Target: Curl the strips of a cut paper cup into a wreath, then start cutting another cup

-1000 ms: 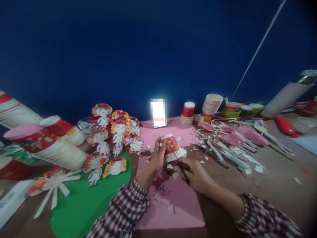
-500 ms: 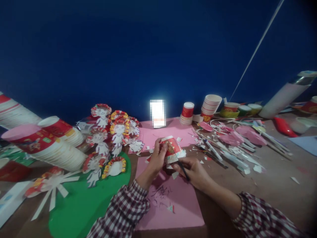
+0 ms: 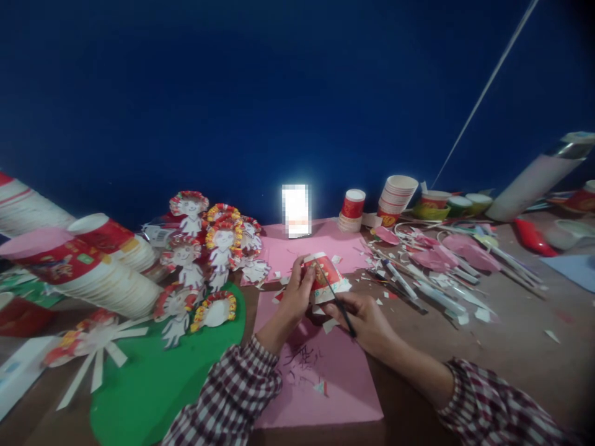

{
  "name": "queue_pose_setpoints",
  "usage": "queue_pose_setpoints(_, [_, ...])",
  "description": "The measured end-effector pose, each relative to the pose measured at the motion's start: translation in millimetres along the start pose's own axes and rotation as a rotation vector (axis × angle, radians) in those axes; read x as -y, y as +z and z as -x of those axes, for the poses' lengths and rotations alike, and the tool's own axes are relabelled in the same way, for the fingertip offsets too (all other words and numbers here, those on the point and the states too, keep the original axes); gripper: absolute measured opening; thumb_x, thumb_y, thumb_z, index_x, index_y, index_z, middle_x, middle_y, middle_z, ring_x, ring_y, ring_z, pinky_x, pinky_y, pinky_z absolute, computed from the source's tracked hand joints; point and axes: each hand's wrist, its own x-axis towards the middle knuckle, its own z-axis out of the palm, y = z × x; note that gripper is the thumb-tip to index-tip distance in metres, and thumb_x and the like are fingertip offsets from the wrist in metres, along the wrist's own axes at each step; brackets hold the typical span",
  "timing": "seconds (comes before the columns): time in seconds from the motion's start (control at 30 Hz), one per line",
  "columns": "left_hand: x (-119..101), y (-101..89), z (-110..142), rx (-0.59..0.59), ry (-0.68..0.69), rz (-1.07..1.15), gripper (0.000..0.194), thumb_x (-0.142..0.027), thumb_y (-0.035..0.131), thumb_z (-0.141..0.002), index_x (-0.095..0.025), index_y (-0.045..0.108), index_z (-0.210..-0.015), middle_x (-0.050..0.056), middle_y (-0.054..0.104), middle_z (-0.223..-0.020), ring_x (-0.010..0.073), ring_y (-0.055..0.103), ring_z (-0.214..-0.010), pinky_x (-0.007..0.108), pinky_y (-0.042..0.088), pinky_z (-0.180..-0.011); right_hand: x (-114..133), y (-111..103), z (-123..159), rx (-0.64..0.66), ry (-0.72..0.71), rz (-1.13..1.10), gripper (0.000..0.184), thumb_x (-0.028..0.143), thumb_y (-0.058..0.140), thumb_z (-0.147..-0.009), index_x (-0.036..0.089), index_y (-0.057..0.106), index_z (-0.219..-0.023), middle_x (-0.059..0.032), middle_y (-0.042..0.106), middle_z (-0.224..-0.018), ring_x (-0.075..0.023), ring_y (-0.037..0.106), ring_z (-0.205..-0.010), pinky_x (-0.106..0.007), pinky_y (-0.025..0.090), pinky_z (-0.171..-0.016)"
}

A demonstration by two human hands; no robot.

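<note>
My left hand [image 3: 300,291] grips a red and white paper cup [image 3: 331,267] tilted on its side, with the thumb pressed on its printed wall. Along the cup's pale rim runs a band of greenish marks. Between the fingers of my right hand [image 3: 367,319] is a slim tool with a black handle [image 3: 344,317]. Its thin dark shaft lies across the front of the cup; whether it is a brush or a blade I cannot tell. Below both hands lies a pink sheet [image 3: 344,396] with dark scribbles and a small paper scrap.
Paper dolls with red and yellow frills [image 3: 223,244] cluster at left, partly on a green sheet [image 3: 139,396]. Stacked paper cups [image 3: 106,285] lean at far left; another cup stack [image 3: 397,195] stands at the back. Pens, scraps and pink pieces [image 3: 469,253] litter the right side.
The tool's shaft now reaches higher across the cup, and more of the cup's greenish band shows. Both hands stay in nearly the same place.
</note>
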Motion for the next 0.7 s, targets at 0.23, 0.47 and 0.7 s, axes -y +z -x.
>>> queue_pose_setpoints(0.23, [6, -2.6, -1, -0.032, -0.018, 0.000, 0.043, -0.043, 0.055, -0.083, -0.028, 0.050, -0.122, 0.006, 0.056, -0.120, 0.0220, 0.051, -0.110, 0.033, 0.041, -0.094, -6, -2, 0, -0.034, 0.012, 0.075, 0.028, 0.041, 0.061, -0.079, 0.015, 0.060, -0.071, 0.0045, 0.043, -0.055, -0.0071, 0.035, -0.050, -0.020, 0.027, -0.046])
queue_pose_setpoints(0.47, [-2, -6.3, -1, -0.179, -0.051, 0.084, 0.046, -0.043, 0.058, -0.081, -0.026, 0.050, -0.122, 0.007, 0.053, -0.126, 0.0226, 0.050, -0.113, 0.034, 0.037, -0.100, -4, 3, 1, 0.079, 0.133, 0.004, 0.026, 0.040, 0.066, -0.075, 0.017, 0.058, -0.084, 0.0066, 0.043, -0.052, -0.0078, 0.039, -0.046, -0.019, 0.029, -0.043])
queue_pose_setpoints(0.7, [-10, -14.3, -18, -0.379, -0.164, 0.544, 0.025, -0.037, 0.056, -0.084, -0.016, 0.062, -0.095, 0.003, 0.068, -0.085, 0.0154, 0.064, -0.081, 0.029, 0.050, -0.084, -1, 2, 4, 0.179, 0.114, 0.043, 0.025, 0.038, 0.060, -0.079, 0.016, 0.061, -0.091, 0.0045, 0.048, -0.059, -0.0075, 0.040, -0.048, -0.019, 0.033, -0.046])
